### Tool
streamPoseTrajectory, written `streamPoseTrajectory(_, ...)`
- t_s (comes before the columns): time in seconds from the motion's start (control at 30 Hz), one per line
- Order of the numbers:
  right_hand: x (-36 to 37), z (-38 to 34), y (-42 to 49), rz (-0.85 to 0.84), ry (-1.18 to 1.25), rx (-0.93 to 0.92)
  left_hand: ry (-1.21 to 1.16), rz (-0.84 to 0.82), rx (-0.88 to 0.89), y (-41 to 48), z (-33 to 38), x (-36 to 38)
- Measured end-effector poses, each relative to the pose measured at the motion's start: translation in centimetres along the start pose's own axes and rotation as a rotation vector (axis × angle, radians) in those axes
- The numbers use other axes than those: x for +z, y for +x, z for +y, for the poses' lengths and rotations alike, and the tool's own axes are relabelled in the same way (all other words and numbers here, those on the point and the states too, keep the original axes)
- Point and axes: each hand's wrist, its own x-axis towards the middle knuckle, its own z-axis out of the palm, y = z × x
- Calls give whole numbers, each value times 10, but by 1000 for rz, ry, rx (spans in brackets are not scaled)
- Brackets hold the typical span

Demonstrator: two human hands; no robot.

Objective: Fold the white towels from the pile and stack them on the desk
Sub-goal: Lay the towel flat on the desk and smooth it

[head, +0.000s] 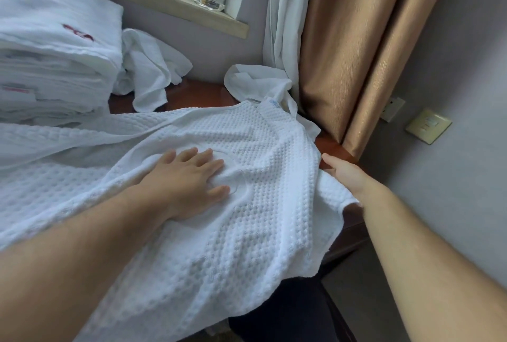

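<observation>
Towel [247,149] spread on the desk [333,149].
Left hand [189,177] presses it flat, fingers straight; right hand [344,174] pinches its edge.

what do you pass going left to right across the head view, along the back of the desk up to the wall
Tall stack of folded white towels → crumpled white towel → second crumpled white cloth → sheer white curtain → tan satin curtain → beige wall switch plate.
</observation>
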Motion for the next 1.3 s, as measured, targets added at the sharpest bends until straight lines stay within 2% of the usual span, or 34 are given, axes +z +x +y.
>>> streamPoseTrajectory(0.1, 0, -1, 2, 43, -3, -37, 8, 3, 8, 0, -1, 0)
streamPoseTrajectory(0.2, -6, -1, 3, 209, -123, -74, 17, 11, 3, 1, 0, 0)
streamPoseTrajectory(0.23, -9, 1, 3, 297, -238, -95, 22, 15, 4, 2, 1, 0)
streamPoseTrajectory(0.33, -19, 7, 4, 579, -830, -83, 35, 8, 7, 3, 6, 1)
streamPoseTrajectory(0.37, -21, 9, 2, 682, -920, -62, 36, 3, 6, 3, 7, 1)
streamPoseTrajectory(0.5, -18, 16, -2, 979, -953, 30, 30, -16, 14, 0, 9, -2)
streamPoseTrajectory(0.57, -10, 15, 0, 1025, -1090, -153, 33, -37, 24, -3, 11, -4)
streamPoseTrajectory(0.6, -4, 12, 0, 958, -1112, -278, 33, -47, 30, -4, 13, -5)
streamPoseTrajectory(0.67, 14, 6, 2, 647, -1112, -461, 35, -55, 42, -6, 14, -6)
streamPoseTrajectory(0.73, 38, 6, 4, 343, -1122, -457, 33, -54, 38, -9, 16, -7)
streamPoseTrajectory(0.8, 63, 15, 2, 170, -1149, -312, 56, -45, 8, -13, 18, -9)
streamPoseTrajectory(0.83, 71, 23, 1, 138, -1184, -260, 79, -44, -16, -15, 20, -10)
streamPoseTrajectory(0.9, 80, 34, -2, 178, -1284, -241, 101, -32, -77, -15, 21, -14)
streamPoseTrajectory(0.97, 83, 28, -7, 319, -1345, -282, 93, 7, -121, -5, 21, -24)
streamPoseTrajectory(1.03, 84, 18, -5, 440, -1298, -374, 97, 60, -118, 7, 18, -29)
streamPoseTrajectory(1.1, 82, 15, 3, 397, -1211, -446, 89, 68, -87, 14, 15, -24)
streamPoseTrajectory(1.2, 76, 24, 18, 205, -1180, -275, 41, -19, -49, 12, 11, -8)
streamPoseTrajectory(1.3, 64, 34, 33, 190, -1226, -177, 24, -52, -39, 16, 14, 0)
